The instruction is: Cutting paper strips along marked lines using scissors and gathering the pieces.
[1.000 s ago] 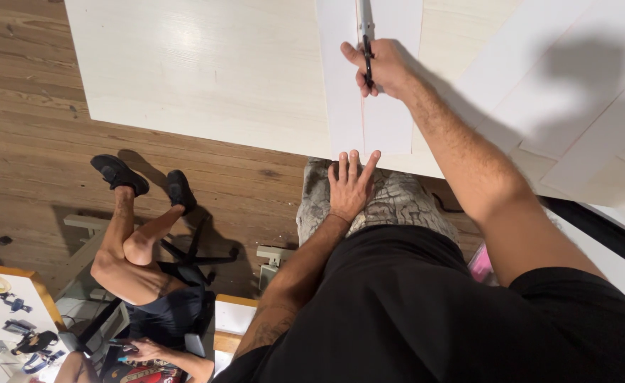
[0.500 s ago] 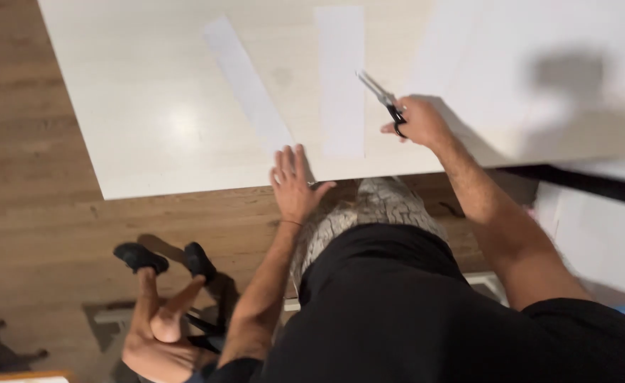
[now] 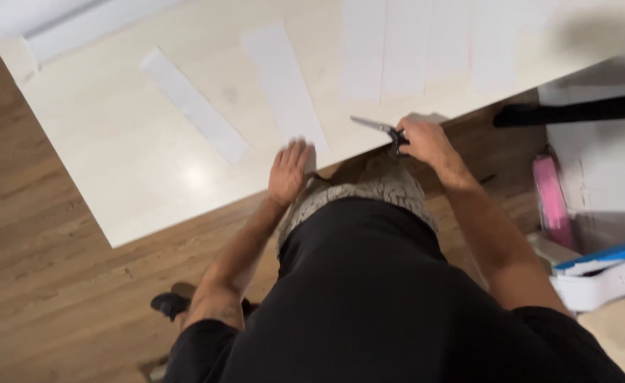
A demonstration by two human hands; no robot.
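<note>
Right grip closed around scissors | blades point left over table edge | left grip flat, empty

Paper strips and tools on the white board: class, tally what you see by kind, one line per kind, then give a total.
Separate white paper strips lying at an angle: 2 (narrow strip, wider strip)
Scissors: 1 (scissors, held in the right hand)
Total: 3
The pale panels side by side at the top are too blurred to count; the left hand rests at the board edge.

One head-worn camera looks steeply down, close over the body, at a somewhat blurred table edge.
</note>
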